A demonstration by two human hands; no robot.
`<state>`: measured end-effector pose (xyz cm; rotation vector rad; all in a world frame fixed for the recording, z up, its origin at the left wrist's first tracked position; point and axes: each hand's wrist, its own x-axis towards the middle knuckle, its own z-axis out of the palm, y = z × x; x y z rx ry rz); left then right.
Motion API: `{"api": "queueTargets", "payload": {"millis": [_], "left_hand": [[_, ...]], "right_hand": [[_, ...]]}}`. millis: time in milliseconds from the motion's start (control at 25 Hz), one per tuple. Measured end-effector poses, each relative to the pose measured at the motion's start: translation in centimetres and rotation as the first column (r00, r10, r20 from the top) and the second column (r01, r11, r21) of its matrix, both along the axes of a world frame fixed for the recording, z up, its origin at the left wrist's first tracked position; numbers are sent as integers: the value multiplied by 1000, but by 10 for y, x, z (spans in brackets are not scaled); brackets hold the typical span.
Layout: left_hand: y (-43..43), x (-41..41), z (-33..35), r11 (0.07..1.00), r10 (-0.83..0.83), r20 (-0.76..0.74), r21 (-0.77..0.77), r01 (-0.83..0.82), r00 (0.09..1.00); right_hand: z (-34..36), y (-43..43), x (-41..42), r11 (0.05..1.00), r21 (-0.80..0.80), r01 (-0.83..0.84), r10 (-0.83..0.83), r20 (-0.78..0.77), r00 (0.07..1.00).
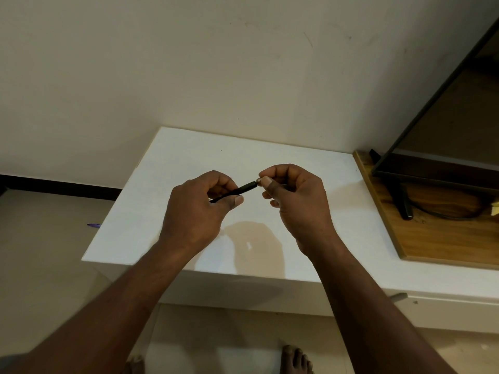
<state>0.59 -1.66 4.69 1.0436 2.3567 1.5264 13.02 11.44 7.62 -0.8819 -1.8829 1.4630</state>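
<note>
A thin black pen-like stick (239,189) with a small metal-coloured end is held in the air above a white table (172,184). My left hand (197,211) pinches its lower left part between thumb and curled fingers. My right hand (294,201) pinches the metal-coloured tip at its upper right end between thumb and forefinger. The part of the stick inside my left hand is hidden.
A small white scrap (248,245) lies on the table below my hands. To the right a wooden board (432,238) carries a dark screen (442,125) on a stand with a black cable. A purple pen (94,225) lies on the floor at left. My bare feet show below.
</note>
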Motion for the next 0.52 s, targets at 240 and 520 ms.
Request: {"api": "queueTargets", "payload": {"millis": [240,520], "left_hand": [[0,-1,0,1000,5,-1,-10,-5,1000],[0,0,0,1000,8,10,-14,-8,1000]], "right_hand": [[0,0,0,1000,14,1,-1,6,1000],[-1,0,0,999,32,-7,7,8,1000]]}}
